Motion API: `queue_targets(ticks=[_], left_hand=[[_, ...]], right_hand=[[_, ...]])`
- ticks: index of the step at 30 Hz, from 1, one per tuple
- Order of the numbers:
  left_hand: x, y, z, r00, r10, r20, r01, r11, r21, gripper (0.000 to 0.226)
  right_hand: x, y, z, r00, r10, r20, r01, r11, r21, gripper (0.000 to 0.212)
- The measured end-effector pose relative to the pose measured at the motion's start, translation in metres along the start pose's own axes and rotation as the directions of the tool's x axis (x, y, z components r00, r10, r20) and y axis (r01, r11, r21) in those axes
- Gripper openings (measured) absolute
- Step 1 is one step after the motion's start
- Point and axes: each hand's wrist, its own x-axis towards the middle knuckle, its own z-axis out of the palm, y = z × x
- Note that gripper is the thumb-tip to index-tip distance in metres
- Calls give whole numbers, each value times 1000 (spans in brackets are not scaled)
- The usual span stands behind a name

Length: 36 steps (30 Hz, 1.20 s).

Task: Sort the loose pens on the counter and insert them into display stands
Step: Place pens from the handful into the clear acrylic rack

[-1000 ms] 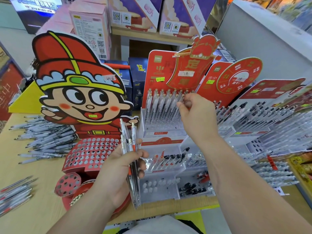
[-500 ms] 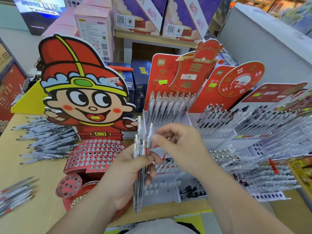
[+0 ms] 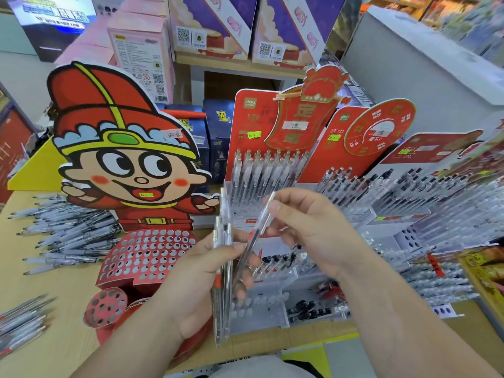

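Observation:
My left hand grips a bundle of clear pens upright in front of the stands. My right hand pinches a single clear pen near its top, tilted away from the bundle, its lower end still by my left fingers. Behind my hands stands a red-backed display stand with rows of clear pens. A red cartoon-figure stand with many empty holes sits to the left. Loose pens lie piled on the wooden counter at the left.
More pen stands packed with black-capped pens fill the right side. A second small heap of loose pens lies at the counter's near left edge. Boxes stand on a shelf behind. A white tiered rack sits just below my hands.
My right hand came back from the stand's rear pen row to the bundle and has drawn one pen out, tilting it to the right. My left hand kept holding the bundle.

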Motion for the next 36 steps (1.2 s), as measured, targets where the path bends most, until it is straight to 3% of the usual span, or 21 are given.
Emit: queue_targets(ticks=[5,7,10,14,23,32,36], left_hand=[[10,0,-7,985,0,-174,-10,998,-55,44],[11,-1,-8,982,3,-187,-13,998,-54,46],[12,-2,-6,984,-1,-181,-8,999,-49,27],[12,-1,-1,984,6,-176,-15,999,-45,24],[10,-1,4,986,12,-167,-21,998,-55,20],[10,-8,-5,982,13,-188,-27,997,-73,26],[11,-8,-8,984,23,-177,-39,996,-85,31]], right_hand=[[1,-27,-29,948,-227,-224,219,974,-61,6],[1,-37,-40,896,-330,-297,295,943,-157,3],[4,-46,-52,779,-505,-373,360,846,-393,7],[13,-40,-55,677,-652,-341,338,687,-644,10],[30,-16,-47,669,-695,-264,274,561,-781,7],[40,-16,-50,705,-660,-259,235,562,-793,18],[40,-10,-50,729,-644,-233,184,512,-839,18]])
